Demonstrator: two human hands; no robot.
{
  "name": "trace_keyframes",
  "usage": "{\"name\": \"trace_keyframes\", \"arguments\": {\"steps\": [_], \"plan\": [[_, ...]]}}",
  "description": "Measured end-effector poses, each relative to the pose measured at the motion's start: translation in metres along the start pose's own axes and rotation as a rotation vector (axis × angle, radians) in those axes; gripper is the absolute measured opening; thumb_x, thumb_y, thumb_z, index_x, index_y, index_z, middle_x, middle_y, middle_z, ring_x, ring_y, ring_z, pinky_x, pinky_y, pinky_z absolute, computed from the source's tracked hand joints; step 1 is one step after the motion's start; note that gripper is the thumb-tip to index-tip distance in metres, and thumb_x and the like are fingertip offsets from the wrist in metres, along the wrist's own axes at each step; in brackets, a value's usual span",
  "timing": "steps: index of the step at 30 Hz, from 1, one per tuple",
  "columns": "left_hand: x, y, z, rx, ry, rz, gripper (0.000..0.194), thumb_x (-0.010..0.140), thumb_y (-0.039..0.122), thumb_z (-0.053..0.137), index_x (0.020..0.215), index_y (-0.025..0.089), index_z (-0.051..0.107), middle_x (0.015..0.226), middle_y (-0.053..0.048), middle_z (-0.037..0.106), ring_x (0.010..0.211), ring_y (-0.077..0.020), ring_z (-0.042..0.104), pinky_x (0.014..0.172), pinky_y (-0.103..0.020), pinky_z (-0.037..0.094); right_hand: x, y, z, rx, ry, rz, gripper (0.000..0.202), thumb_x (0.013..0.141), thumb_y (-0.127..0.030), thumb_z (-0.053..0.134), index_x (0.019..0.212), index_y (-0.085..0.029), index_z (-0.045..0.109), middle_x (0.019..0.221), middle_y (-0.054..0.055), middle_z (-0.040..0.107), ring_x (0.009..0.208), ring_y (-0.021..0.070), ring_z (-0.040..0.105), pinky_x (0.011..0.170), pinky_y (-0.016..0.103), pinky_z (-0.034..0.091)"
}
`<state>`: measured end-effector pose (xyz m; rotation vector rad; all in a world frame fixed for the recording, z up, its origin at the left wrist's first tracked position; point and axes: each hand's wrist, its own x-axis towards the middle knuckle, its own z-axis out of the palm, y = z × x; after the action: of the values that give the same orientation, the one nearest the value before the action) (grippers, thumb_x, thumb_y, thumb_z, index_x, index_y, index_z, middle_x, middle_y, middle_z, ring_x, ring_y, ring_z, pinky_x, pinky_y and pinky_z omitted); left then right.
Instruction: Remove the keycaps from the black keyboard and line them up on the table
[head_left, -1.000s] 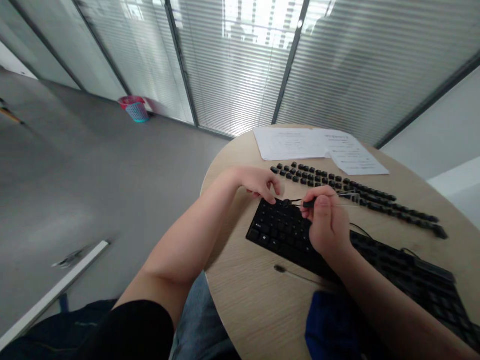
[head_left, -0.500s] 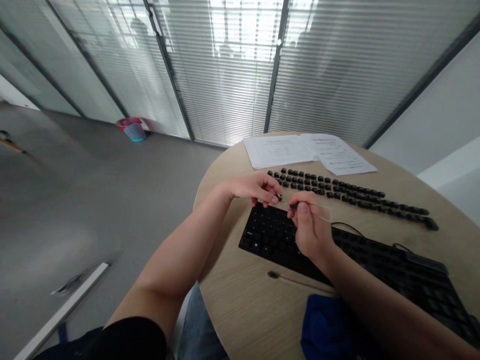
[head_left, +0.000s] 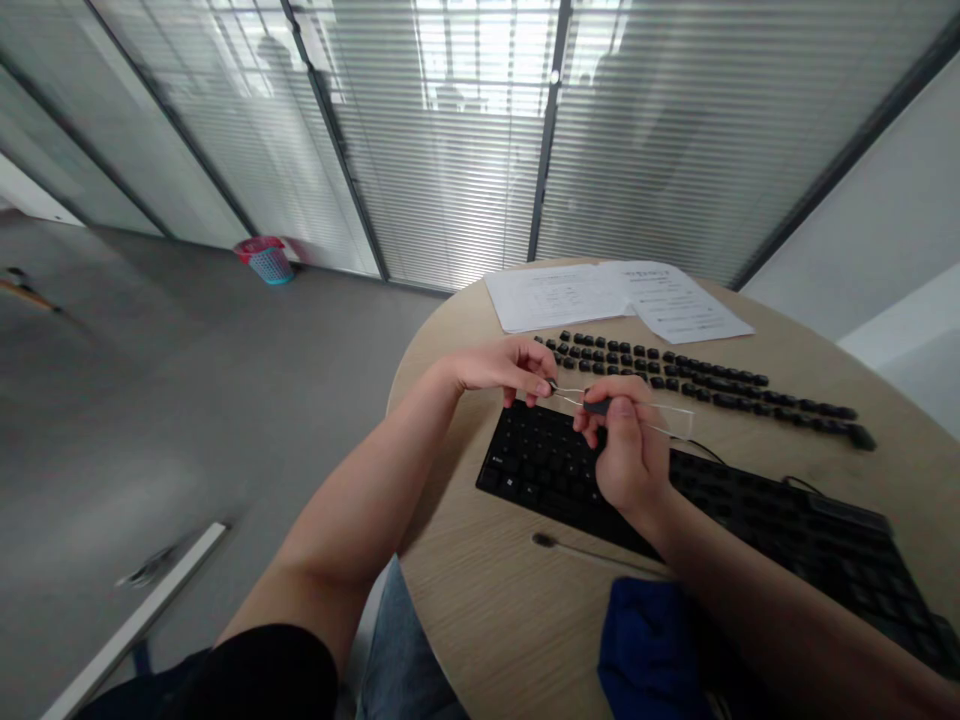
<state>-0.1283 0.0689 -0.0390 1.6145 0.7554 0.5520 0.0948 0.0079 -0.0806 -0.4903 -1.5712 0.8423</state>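
Observation:
Between the thumb and fingers of my left hand (head_left: 504,368) is a small black keycap (head_left: 551,386). My right hand (head_left: 630,450) is closed around the dark handle of a wire keycap puller (head_left: 598,406). The puller's wire ends reach left to the keycap; whether they grip it is too small to tell. At its other end a wire loop sticks out right of my hand. Both hands are above the far left part of a black keyboard (head_left: 540,455), which my right forearm partly covers. Loose black keycaps (head_left: 639,351) lie in rows beyond the keyboard.
Printed sheets (head_left: 555,300) lie at the table's far side. Nearer me are a thin stick with a dark tip (head_left: 545,540) and a blue cloth (head_left: 645,640). The round table (head_left: 465,620) ends on my left. A basket (head_left: 271,264) stands on the floor.
My right hand has turned slightly and moved a little right. The puller's wires now show more clearly on both sides of it. My left hand still pinches the keycap, shifted slightly left.

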Motion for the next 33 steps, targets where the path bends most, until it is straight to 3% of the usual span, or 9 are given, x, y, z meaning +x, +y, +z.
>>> {"name": "trace_keyframes", "arguments": {"steps": [4, 9, 14, 18, 25, 29, 33], "plan": [[-0.002, -0.001, -0.004, -0.063, 0.105, 0.048, 0.030, 0.074, 0.032, 0.087, 0.095, 0.018, 0.070, 0.073, 0.002, 0.070, 0.060, -0.0105, 0.065, 0.045, -0.018, 0.049, 0.001, -0.001, -0.001, -0.022, 0.025, -0.105, 0.028, 0.111, -0.038, 0.045, 0.100, -0.023, 0.066, 0.081, 0.001, 0.061, 0.064, 0.0136, 0.058, 0.048, 0.025, 0.042], [-0.001, -0.005, -0.012, -0.061, 0.322, 0.142, 0.024, 0.079, 0.025, 0.075, 0.101, 0.016, 0.070, 0.074, 0.001, 0.069, 0.056, -0.0092, 0.060, 0.044, -0.018, 0.045, 0.014, -0.015, -0.007, -0.068, 0.072, -0.199, 0.029, 0.109, -0.037, 0.046, 0.096, -0.022, 0.067, 0.084, 0.003, 0.063, 0.065, 0.0144, 0.059, 0.048, 0.027, 0.043], [0.003, -0.005, -0.010, 0.190, 0.474, 0.126, 0.030, 0.080, 0.017, 0.063, 0.108, 0.013, 0.074, 0.083, -0.002, 0.071, 0.058, -0.0081, 0.058, 0.049, -0.020, 0.047, 0.039, -0.041, -0.016, -0.014, 0.194, -0.225, 0.024, 0.107, -0.036, 0.051, 0.093, -0.023, 0.067, 0.081, 0.002, 0.062, 0.058, 0.0136, 0.057, 0.042, 0.026, 0.040], [0.007, -0.003, -0.003, 0.377, 0.563, 0.084, 0.034, 0.088, 0.021, 0.057, 0.116, 0.013, 0.075, 0.084, -0.003, 0.073, 0.058, -0.0083, 0.055, 0.053, -0.022, 0.046, 0.054, -0.056, -0.027, -0.023, 0.281, -0.251, 0.022, 0.105, -0.036, 0.054, 0.089, -0.025, 0.066, 0.079, 0.002, 0.060, 0.058, 0.0162, 0.058, 0.042, 0.029, 0.039], [0.009, -0.007, -0.002, 0.608, 0.657, 0.108, 0.028, 0.093, 0.023, 0.057, 0.110, 0.014, 0.077, 0.085, -0.004, 0.074, 0.067, -0.0107, 0.059, 0.064, -0.024, 0.048, 0.066, -0.056, -0.043, -0.068, 0.290, -0.217, 0.025, 0.107, -0.043, 0.052, 0.089, -0.028, 0.063, 0.074, 0.003, 0.057, 0.056, 0.0186, 0.058, 0.040, 0.030, 0.038], [0.010, -0.010, -0.001, 0.655, 0.627, 0.101, 0.024, 0.092, 0.026, 0.065, 0.108, 0.015, 0.079, 0.082, -0.004, 0.075, 0.066, -0.0120, 0.060, 0.064, -0.026, 0.048, 0.068, -0.054, -0.046, -0.056, 0.281, -0.175, 0.025, 0.106, -0.045, 0.053, 0.090, -0.029, 0.063, 0.072, 0.002, 0.057, 0.054, 0.0178, 0.056, 0.040, 0.030, 0.037], [0.012, -0.010, -0.001, 0.720, 0.609, 0.124, 0.025, 0.095, 0.026, 0.066, 0.114, 0.018, 0.080, 0.100, -0.008, 0.078, 0.080, -0.0155, 0.066, 0.074, -0.030, 0.053, 0.071, -0.052, -0.048, -0.013, 0.285, -0.159, 0.026, 0.106, -0.045, 0.055, 0.089, -0.028, 0.063, 0.072, 0.001, 0.057, 0.053, 0.0165, 0.055, 0.039, 0.029, 0.034]]}}
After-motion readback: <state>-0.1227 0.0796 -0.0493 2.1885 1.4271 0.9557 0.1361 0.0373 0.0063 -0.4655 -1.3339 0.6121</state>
